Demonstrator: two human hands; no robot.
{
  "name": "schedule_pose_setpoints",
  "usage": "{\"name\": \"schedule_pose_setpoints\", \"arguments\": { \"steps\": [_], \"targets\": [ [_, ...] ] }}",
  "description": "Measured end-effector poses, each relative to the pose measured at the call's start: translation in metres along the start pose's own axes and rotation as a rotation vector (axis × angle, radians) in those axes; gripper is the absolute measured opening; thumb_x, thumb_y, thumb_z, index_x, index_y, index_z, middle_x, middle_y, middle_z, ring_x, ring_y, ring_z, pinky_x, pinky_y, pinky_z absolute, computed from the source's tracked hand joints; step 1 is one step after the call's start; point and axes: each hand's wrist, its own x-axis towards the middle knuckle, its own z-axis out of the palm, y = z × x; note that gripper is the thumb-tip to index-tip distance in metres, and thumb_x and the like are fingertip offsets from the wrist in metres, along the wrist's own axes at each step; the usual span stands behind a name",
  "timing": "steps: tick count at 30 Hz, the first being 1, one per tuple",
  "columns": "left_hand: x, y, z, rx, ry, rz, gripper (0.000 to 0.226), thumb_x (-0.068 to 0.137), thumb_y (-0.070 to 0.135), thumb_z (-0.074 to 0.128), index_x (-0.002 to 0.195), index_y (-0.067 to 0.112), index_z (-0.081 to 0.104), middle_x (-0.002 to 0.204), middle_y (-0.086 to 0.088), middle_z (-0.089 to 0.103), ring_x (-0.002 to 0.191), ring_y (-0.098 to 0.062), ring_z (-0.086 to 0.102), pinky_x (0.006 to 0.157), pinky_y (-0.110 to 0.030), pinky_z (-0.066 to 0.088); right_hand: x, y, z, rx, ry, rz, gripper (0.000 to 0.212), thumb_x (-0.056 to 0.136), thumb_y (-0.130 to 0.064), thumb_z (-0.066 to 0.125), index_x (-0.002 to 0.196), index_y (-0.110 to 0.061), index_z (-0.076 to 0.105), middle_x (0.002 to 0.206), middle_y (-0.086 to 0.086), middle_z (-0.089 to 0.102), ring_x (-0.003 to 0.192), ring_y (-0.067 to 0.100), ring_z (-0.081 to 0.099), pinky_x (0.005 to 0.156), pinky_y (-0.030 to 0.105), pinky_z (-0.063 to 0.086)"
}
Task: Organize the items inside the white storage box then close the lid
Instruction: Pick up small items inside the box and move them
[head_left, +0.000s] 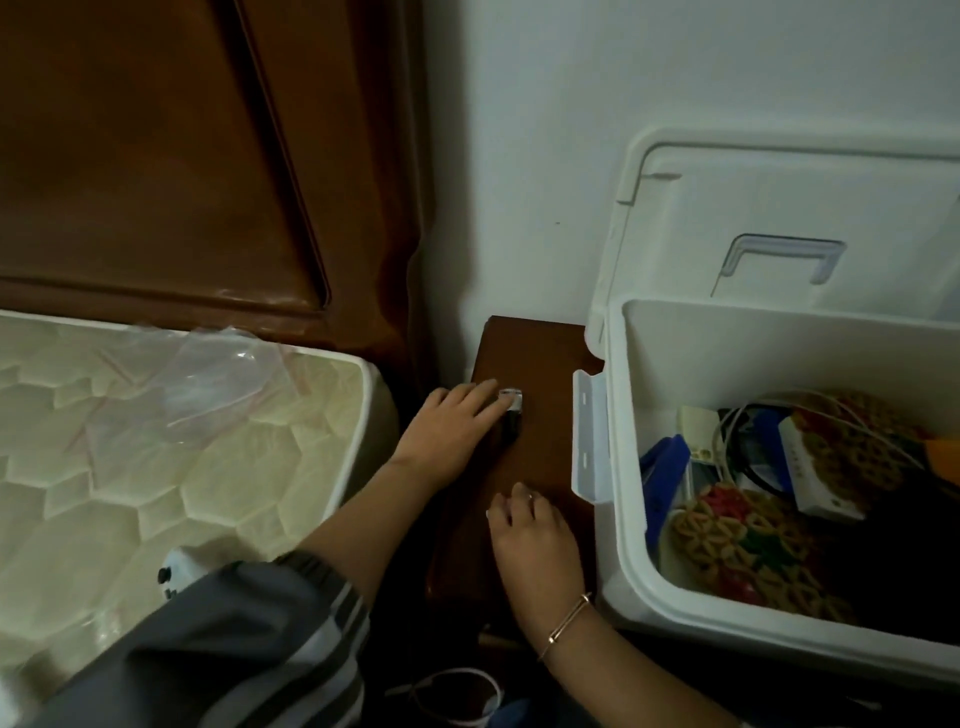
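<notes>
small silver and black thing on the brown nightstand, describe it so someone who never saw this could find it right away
Start at the big white plastic storage box with its lid raised against the wall. Directly left of it stands a dark brown wooden nightstand. On its top, at the fingertips of the left hand, lies a small object with a silver end and black body, the only loose item on that surface.

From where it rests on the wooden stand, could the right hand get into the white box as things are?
Probably yes. The lid stands open against the wall, so the white box is uncovered, and the right hand lies flat on the wooden stand just beside it. Only the box's near wall must be cleared.
</notes>
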Motion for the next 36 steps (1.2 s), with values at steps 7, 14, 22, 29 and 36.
{"name": "schedule_pose_setpoints", "arguments": {
  "steps": [7, 14, 22, 29, 36],
  "targets": [
    [0.043, 0.007, 0.017, 0.048, -0.160, 0.097, 0.072, 0.094, 0.016, 0.054, 0.152, 0.029, 0.013, 0.161, -0.003, 0.007, 0.144, -0.028, 0.022, 0.113, -0.041, 0.029, 0.007, 0.003, -0.001, -0.060, 0.059, -0.016, 0.038, 0.069, -0.008, 0.038, 0.071, -0.012, 0.076, 0.076, 0.012, 0.073, 0.063, 0.021, 0.068, 0.057, 0.024, 0.055],
    [0.024, 0.003, 0.014, -0.049, -0.077, -0.053, 0.049, 0.094, 0.018, 0.054, 0.139, 0.021, 0.035, 0.136, -0.009, 0.037, 0.113, -0.026, 0.051, 0.083, -0.032, 0.048, 0.014, 0.003, -0.010, -0.098, -0.023, -0.043, 0.031, 0.064, -0.011, 0.037, 0.055, -0.019, 0.065, 0.054, 0.003, 0.059, 0.047, 0.018, 0.055, 0.042, 0.021, 0.043],
    [-0.058, -0.004, -0.009, -0.720, 0.065, -0.602, 0.025, 0.091, 0.037, 0.061, 0.093, 0.016, 0.048, 0.090, -0.001, 0.058, 0.075, -0.015, 0.056, 0.058, -0.027, 0.039, 0.010, 0.007, -0.041, 0.016, -0.061, 0.008, 0.032, 0.034, -0.028, 0.091, 0.054, -0.022, 0.065, 0.053, -0.001, 0.059, 0.049, 0.015, 0.058, 0.038, 0.019, 0.041],
    [-0.117, 0.015, -0.088, -1.560, 0.170, -0.770, 0.040, 0.082, 0.041, 0.067, 0.099, 0.006, 0.060, 0.087, -0.010, 0.066, 0.078, -0.023, 0.061, 0.068, -0.032, 0.048, -0.027, 0.017, -0.100, 1.175, -0.256, 0.238, 0.008, 0.090, -0.024, 0.059, 0.094, -0.017, 0.058, 0.087, -0.007, 0.063, 0.087, 0.012, 0.062, 0.078, 0.029, 0.050],
    [-0.135, 0.052, -0.164, -1.819, 0.029, -0.603, 0.044, 0.084, 0.049, 0.059, 0.101, 0.009, 0.053, 0.071, 0.001, 0.061, 0.050, -0.006, 0.042, 0.044, -0.018, 0.034, -0.066, 0.044, -0.171, 1.991, -0.644, 0.204, 0.031, 0.086, -0.019, 0.064, 0.115, -0.009, 0.060, 0.111, 0.014, 0.069, 0.097, 0.020, 0.067, 0.069, 0.022, 0.052]
  ]
}}
